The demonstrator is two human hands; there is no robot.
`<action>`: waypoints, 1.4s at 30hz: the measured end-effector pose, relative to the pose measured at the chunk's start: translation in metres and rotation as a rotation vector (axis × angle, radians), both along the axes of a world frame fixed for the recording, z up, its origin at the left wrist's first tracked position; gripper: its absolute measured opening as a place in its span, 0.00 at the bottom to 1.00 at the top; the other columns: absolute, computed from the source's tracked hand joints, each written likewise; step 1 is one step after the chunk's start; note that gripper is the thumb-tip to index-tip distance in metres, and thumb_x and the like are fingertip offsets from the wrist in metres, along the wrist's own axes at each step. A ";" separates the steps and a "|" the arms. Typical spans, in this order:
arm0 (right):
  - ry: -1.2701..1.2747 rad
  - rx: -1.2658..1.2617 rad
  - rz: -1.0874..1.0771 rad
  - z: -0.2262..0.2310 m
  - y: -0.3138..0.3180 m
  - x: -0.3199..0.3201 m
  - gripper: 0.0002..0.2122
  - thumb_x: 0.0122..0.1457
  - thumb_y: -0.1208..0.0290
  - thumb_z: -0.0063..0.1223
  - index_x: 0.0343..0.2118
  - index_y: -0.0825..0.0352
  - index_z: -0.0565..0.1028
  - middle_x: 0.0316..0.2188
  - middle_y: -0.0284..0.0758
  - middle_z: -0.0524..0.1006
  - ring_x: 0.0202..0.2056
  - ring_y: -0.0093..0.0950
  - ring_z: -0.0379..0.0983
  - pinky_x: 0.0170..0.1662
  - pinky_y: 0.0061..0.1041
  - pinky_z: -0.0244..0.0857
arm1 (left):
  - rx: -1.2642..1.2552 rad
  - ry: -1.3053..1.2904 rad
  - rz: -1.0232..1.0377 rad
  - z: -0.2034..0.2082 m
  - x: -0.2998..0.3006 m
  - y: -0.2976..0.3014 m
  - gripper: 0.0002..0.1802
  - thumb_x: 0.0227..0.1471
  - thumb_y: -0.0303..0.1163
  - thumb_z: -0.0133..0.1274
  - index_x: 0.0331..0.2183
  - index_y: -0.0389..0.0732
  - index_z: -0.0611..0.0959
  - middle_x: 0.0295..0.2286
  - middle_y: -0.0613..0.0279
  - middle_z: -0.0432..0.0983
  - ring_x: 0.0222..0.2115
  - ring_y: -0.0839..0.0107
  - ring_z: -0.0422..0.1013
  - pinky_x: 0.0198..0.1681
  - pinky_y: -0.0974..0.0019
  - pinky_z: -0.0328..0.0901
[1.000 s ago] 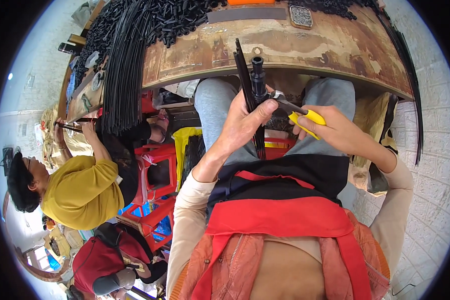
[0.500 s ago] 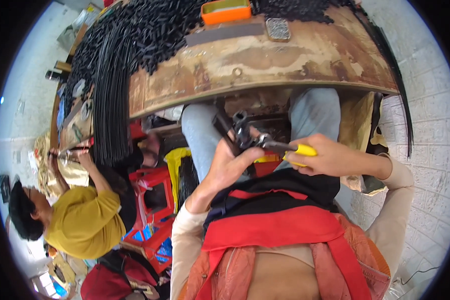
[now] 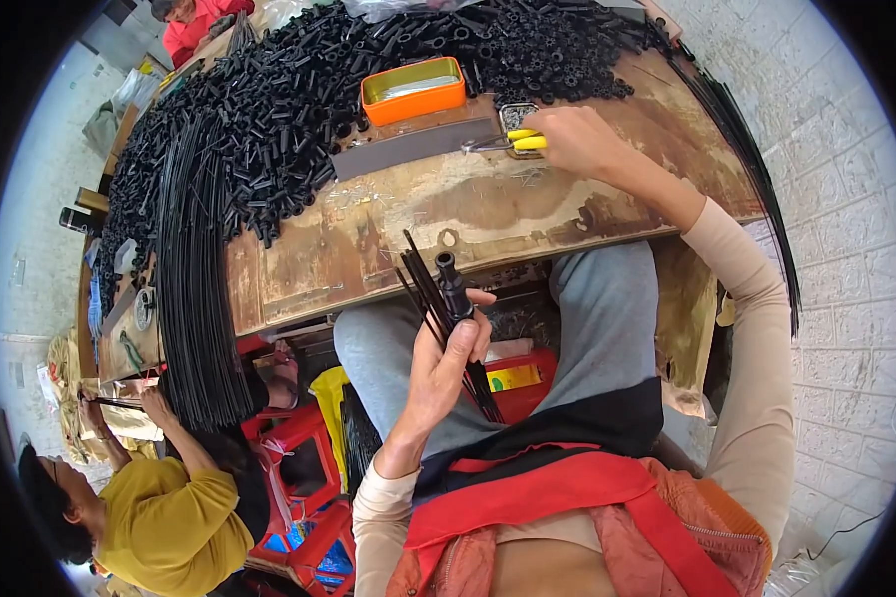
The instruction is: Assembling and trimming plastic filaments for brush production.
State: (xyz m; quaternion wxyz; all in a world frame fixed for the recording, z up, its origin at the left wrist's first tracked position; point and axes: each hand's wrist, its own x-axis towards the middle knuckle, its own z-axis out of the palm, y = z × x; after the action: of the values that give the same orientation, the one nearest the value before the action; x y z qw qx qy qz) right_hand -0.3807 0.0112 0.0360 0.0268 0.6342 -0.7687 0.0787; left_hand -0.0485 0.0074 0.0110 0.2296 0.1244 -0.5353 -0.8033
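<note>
Over my lap, my left hand is closed around a black tubular plastic part and several thin black rods. The tube's open end points up toward the table edge, and the rods run down past my palm. My right hand reaches over the table, gripping pliers with yellow handles. The metal jaws point left, just above the tabletop. Right under the pliers and fingers stands a small tin of tiny metal pieces, partly covered by them.
Black tubular parts lie heaped across the wooden table. An orange tin and a flat grey strip sit before the heap. Long black rods hang over the left edge. A co-worker in yellow sits left; another person in red is far left.
My right hand has carried the pliers from the black part over my lap up to the small tin. My left hand still holds the part and rods. The view has shifted up the table.
</note>
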 end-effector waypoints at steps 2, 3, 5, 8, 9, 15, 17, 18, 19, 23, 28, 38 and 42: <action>0.043 -0.023 0.040 -0.001 -0.006 -0.003 0.10 0.48 0.75 0.50 0.35 0.64 0.77 0.31 0.42 0.78 0.35 0.43 0.75 0.36 0.41 0.68 | 0.008 -0.002 0.015 -0.002 0.002 -0.005 0.18 0.63 0.38 0.43 0.47 0.33 0.69 0.22 0.70 0.61 0.23 0.81 0.56 0.27 0.75 0.53; 0.085 -0.050 0.080 0.000 -0.008 -0.003 0.10 0.48 0.74 0.50 0.34 0.63 0.78 0.29 0.43 0.78 0.33 0.44 0.75 0.34 0.42 0.68 | 0.012 -0.005 0.031 -0.002 0.004 -0.007 0.18 0.63 0.38 0.43 0.47 0.33 0.69 0.22 0.70 0.61 0.23 0.81 0.56 0.27 0.75 0.54; 0.029 -0.018 0.025 0.000 -0.009 -0.004 0.10 0.49 0.74 0.51 0.35 0.64 0.77 0.30 0.42 0.78 0.35 0.44 0.75 0.36 0.41 0.67 | 0.031 -0.010 0.047 0.000 0.008 -0.006 0.19 0.63 0.39 0.43 0.47 0.33 0.69 0.22 0.69 0.61 0.23 0.80 0.56 0.28 0.75 0.54; -0.137 -0.022 -0.067 0.006 -0.013 -0.007 0.09 0.51 0.71 0.54 0.35 0.65 0.76 0.29 0.40 0.78 0.34 0.42 0.75 0.36 0.39 0.66 | 0.030 0.009 0.032 0.002 0.013 -0.005 0.18 0.63 0.38 0.43 0.47 0.33 0.69 0.22 0.69 0.60 0.23 0.80 0.56 0.28 0.74 0.54; -0.258 -0.050 -0.107 0.006 -0.013 -0.007 0.09 0.52 0.68 0.55 0.35 0.65 0.76 0.27 0.40 0.78 0.32 0.40 0.75 0.34 0.38 0.66 | 0.025 0.016 0.035 0.004 0.014 -0.003 0.18 0.63 0.38 0.43 0.47 0.33 0.69 0.22 0.69 0.60 0.23 0.80 0.56 0.28 0.74 0.54; -0.689 -0.025 -0.213 -0.002 -0.022 -0.029 0.11 0.55 0.65 0.58 0.27 0.70 0.75 0.20 0.34 0.75 0.25 0.19 0.70 0.28 0.24 0.62 | -0.085 0.037 -0.019 0.015 0.030 0.017 0.22 0.63 0.44 0.43 0.46 0.32 0.69 0.22 0.69 0.59 0.22 0.80 0.55 0.27 0.73 0.54; -0.811 -0.039 -0.217 -0.010 -0.021 -0.045 0.11 0.54 0.64 0.59 0.27 0.69 0.75 0.20 0.33 0.74 0.25 0.19 0.71 0.28 0.23 0.64 | -0.111 0.048 0.000 0.018 0.036 0.025 0.22 0.62 0.44 0.43 0.46 0.33 0.69 0.22 0.69 0.59 0.22 0.79 0.55 0.27 0.73 0.54; -0.939 -0.036 -0.211 -0.007 -0.022 -0.042 0.11 0.54 0.63 0.60 0.27 0.68 0.75 0.19 0.32 0.73 0.25 0.19 0.71 0.28 0.22 0.65 | -0.119 0.051 0.005 0.020 0.039 0.027 0.22 0.62 0.44 0.43 0.46 0.33 0.69 0.22 0.69 0.59 0.22 0.79 0.55 0.27 0.73 0.54; -0.937 -0.042 -0.205 -0.006 -0.018 -0.039 0.11 0.54 0.63 0.60 0.27 0.68 0.75 0.19 0.32 0.73 0.25 0.19 0.71 0.28 0.22 0.65 | -0.129 0.041 0.014 0.021 0.042 0.029 0.22 0.62 0.44 0.43 0.46 0.33 0.69 0.22 0.69 0.59 0.22 0.79 0.55 0.27 0.73 0.54; -1.693 -0.144 -0.122 0.011 0.012 0.017 0.09 0.57 0.65 0.58 0.32 0.65 0.73 0.25 0.28 0.73 0.26 0.20 0.70 0.29 0.21 0.66 | -0.132 0.066 0.050 0.020 0.051 0.032 0.22 0.62 0.45 0.43 0.46 0.33 0.69 0.21 0.70 0.58 0.22 0.79 0.55 0.27 0.72 0.55; -2.059 -0.149 0.107 0.015 0.073 0.131 0.07 0.62 0.67 0.51 0.37 0.64 0.71 0.32 0.29 0.72 0.31 0.20 0.70 0.36 0.21 0.65 | -0.171 0.095 0.122 0.016 0.044 0.031 0.27 0.63 0.49 0.39 0.48 0.32 0.67 0.21 0.69 0.58 0.21 0.80 0.55 0.26 0.72 0.55; -1.669 -0.205 0.159 0.031 0.132 0.220 0.06 0.59 0.74 0.54 0.37 0.68 0.71 0.29 0.31 0.72 0.30 0.20 0.70 0.34 0.19 0.63 | -0.168 0.108 0.093 0.021 0.046 0.039 0.37 0.61 0.57 0.37 0.54 0.32 0.64 0.21 0.69 0.62 0.21 0.79 0.57 0.26 0.73 0.56; -1.570 -0.379 0.190 0.033 0.141 0.229 0.05 0.57 0.80 0.55 0.35 0.72 0.72 0.31 0.32 0.74 0.33 0.20 0.71 0.37 0.21 0.66 | -0.179 0.116 0.071 0.024 0.046 0.046 0.39 0.60 0.59 0.36 0.54 0.30 0.65 0.20 0.70 0.61 0.21 0.80 0.57 0.26 0.74 0.56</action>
State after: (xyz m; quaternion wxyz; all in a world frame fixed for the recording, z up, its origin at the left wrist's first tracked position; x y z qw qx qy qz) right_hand -0.1513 0.1518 0.0690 -0.4201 0.4414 -0.4799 0.6312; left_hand -0.0022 0.0531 0.0354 0.2986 0.0759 -0.5859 -0.7496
